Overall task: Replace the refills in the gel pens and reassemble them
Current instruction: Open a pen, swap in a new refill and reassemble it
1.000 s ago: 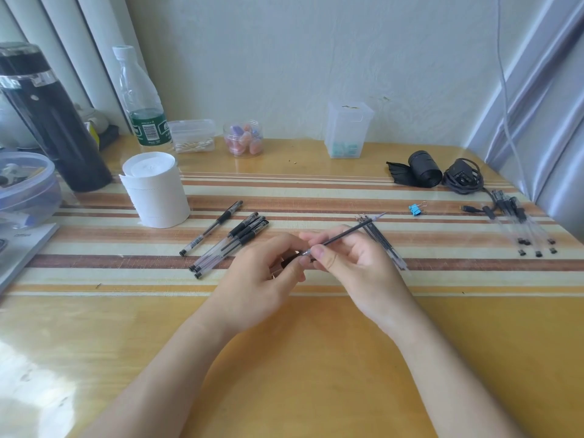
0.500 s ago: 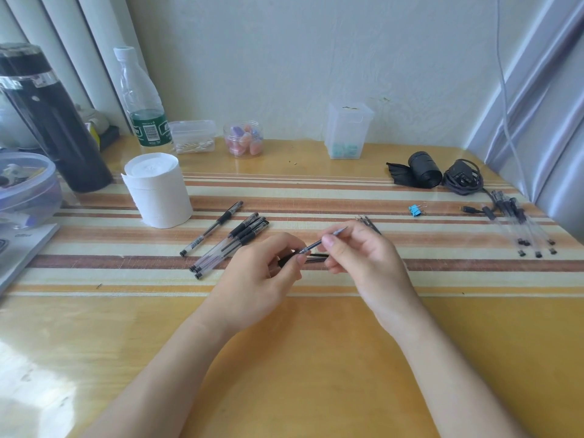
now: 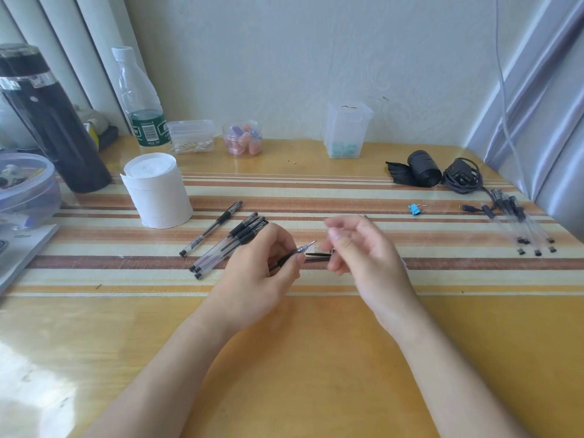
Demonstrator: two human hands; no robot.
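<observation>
Centre-left of frame: batch of capped gel pens [image 3: 227, 248] laid on bench [image 3: 284, 358]; one single pen [image 3: 211, 228] set apart at their upper left. Centre: left hand [image 3: 252, 279] clamped on a pen barrel [image 3: 301, 249], refill tip seen protruding up-right. Dark pen parts [image 3: 319, 258] noted betw. the hands; held or lying, not determinable. Right hand [image 3: 363, 257] just beside, fingers loosely curled, blurred; grip cannot be told. Far right: loose refills [image 3: 521, 226].

Step judged: refill seated, reassembly pending. Next req.: front piece to be aligned over tip & screwed on, barrel kept steady.
</observation>
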